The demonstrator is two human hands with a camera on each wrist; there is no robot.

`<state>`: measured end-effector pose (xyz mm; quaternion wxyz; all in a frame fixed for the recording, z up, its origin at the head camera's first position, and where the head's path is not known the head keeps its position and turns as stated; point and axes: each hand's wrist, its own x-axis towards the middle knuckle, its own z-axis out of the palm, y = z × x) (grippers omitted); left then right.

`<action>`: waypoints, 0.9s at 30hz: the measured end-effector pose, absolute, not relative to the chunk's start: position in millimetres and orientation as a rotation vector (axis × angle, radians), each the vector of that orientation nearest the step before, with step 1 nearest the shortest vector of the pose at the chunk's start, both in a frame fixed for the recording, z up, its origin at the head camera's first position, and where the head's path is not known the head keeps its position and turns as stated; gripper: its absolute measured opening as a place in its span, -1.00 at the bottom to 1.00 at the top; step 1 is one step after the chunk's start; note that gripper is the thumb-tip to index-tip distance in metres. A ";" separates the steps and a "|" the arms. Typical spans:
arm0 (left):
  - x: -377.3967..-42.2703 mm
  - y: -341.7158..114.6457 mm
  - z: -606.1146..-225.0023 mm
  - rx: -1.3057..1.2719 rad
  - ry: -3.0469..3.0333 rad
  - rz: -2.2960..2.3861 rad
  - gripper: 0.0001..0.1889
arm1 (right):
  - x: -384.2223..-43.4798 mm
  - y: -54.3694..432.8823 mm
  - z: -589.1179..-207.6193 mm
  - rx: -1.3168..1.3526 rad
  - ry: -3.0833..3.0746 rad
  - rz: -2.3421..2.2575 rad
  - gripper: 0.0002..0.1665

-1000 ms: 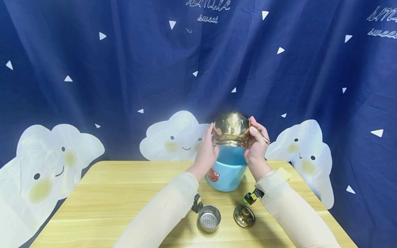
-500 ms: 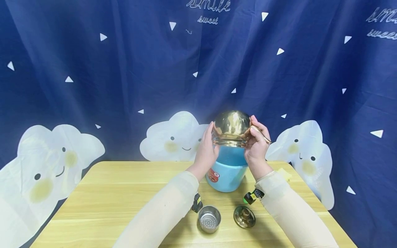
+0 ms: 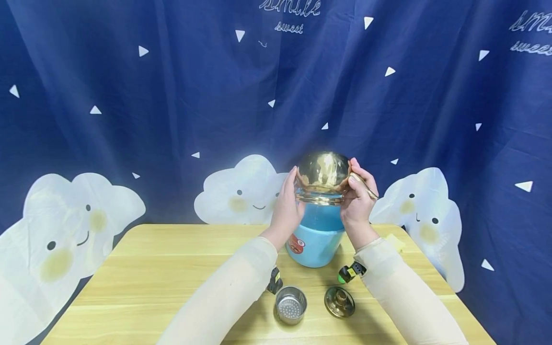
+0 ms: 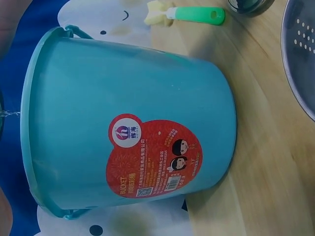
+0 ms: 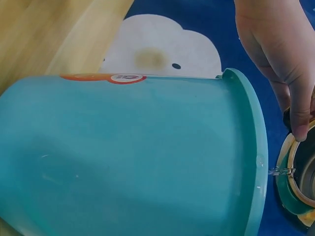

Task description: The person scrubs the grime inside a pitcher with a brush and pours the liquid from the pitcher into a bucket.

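A shiny gold teapot [image 3: 324, 171] is tipped mouth-down above a light-blue plastic bucket [image 3: 316, 249]. My left hand [image 3: 286, 206] holds the pot's left side; in the right wrist view its thumb lies at the rim. On the other side, my right hand [image 3: 359, 201] grips the pot by its handle [image 3: 363, 186]. Both wrist views catch a thin stream of water [image 5: 280, 171] between the pot's mouth and the bucket. The bucket's inside is mostly hidden in the wrist views.
On the wooden table [image 3: 181, 268], nearer me, stand a perforated metal strainer basket [image 3: 291, 305] and a gold lid [image 3: 339, 302] with a knob. Right of the bucket lies a green-handled sponge brush [image 4: 197, 15]. A blue curtain [image 3: 215, 96] hangs behind.
The teapot's base has risen a little and tips slightly further, both hands keeping their hold. The bucket, strainer basket and lid stay put.
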<state>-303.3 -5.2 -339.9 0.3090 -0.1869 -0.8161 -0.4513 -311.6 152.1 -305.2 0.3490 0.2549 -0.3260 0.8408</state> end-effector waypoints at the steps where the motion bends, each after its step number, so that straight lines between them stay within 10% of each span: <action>1: -303.1 -5.1 -339.7 -0.493 -2.155 -1.195 0.07 | -311.7 151.8 -305.3 0.665 -0.851 2.167 -0.67; 27: -304.8 -10.7 -339.9 -0.527 -2.004 -1.147 0.10 | -311.1 143.9 -302.9 0.811 -0.816 1.974 -0.70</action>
